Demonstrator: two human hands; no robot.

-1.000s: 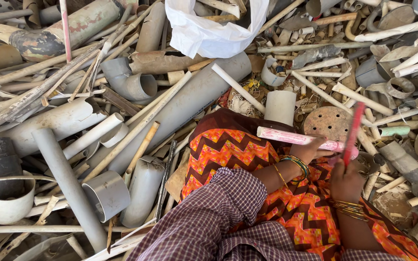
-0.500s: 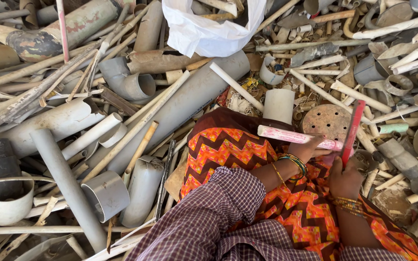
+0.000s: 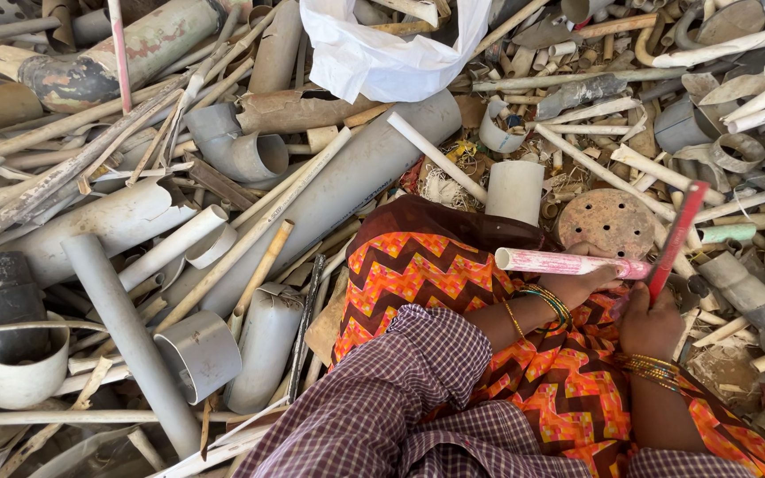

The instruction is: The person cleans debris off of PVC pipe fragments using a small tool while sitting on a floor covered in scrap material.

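While the left hand (image 3: pixel 588 281) grips a pink pipe (image 3: pixel 568 263) across the lap and the right hand (image 3: pixel 652 320) clasps a red stick (image 3: pixel 676 239), either could slip into the pipe scrap (image 3: pixel 223 221).

- Pink pipe (image 3: pixel 568 263) in left hand (image 3: pixel 588 281): plastic, matt, scuffed w/ whitish wear.
- Red strip (image 3: pixel 676 239) in right hand (image 3: pixel 653 320): looks plastic, smooth, slight sheen.
- Grey pipes (image 3: pixel 347 190) all round: plastic, dull, dusty, scratched; some cracked.
- White bag (image 3: pixel 382 53): thin plastic film, crinkled, soft gloss.
- Round perforated disc (image 3: pixel 608 221): brownish, rough, matt; material unclear.
- Orange zigzag cloth (image 3: pixel 418 274): woven fabric, matt.
- Checked sleeve (image 3: pixel 374 398): cotton-like cloth, soft, matt.
- Bangles (image 3: pixel 549 301): shiny, prob. metal.
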